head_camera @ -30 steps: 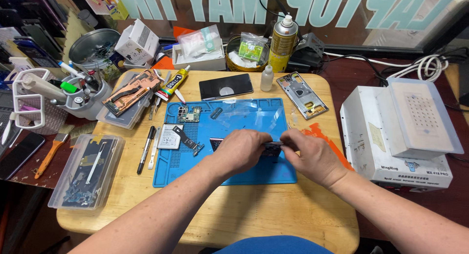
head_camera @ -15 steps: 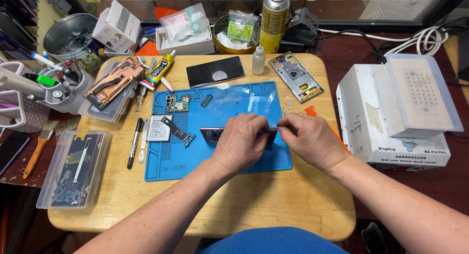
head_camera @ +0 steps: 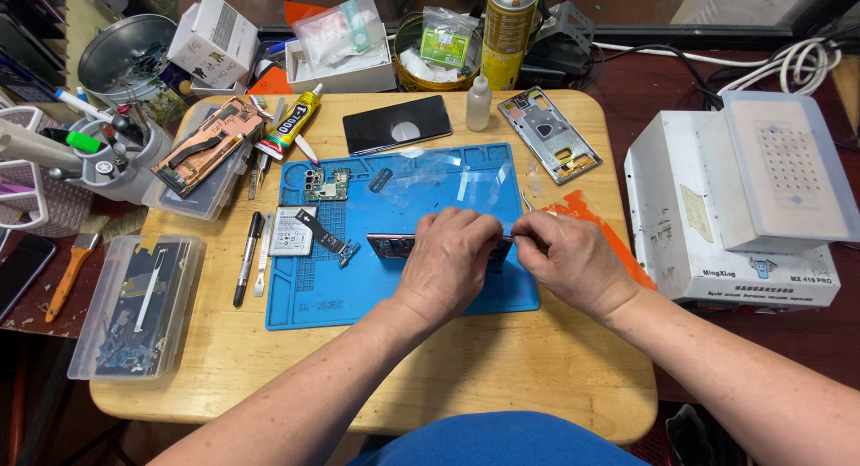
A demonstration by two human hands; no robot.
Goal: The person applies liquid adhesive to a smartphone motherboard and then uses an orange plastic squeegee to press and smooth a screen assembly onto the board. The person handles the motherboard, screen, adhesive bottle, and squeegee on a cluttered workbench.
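Phone part (head_camera: 391,245) on blue mat (head_camera: 305,296): our left hand (head_camera: 448,260) pins it; right hand (head_camera: 573,260) fingers pinch something small (hidden). We'd press evenly, pull gently.

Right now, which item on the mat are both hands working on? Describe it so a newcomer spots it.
Start at the blue mat on the round-cornered wooden table. Near its lower right, the left hand and right hand cover an opened phone body, dark, lying flat, the only part touched.

On the desk (head_camera: 537,358) lies a work mat (head_camera: 313,296); both hands rest on its near right part. A phone (head_camera: 397,124) lies beyond it, a parts box (head_camera: 134,305) to its left.
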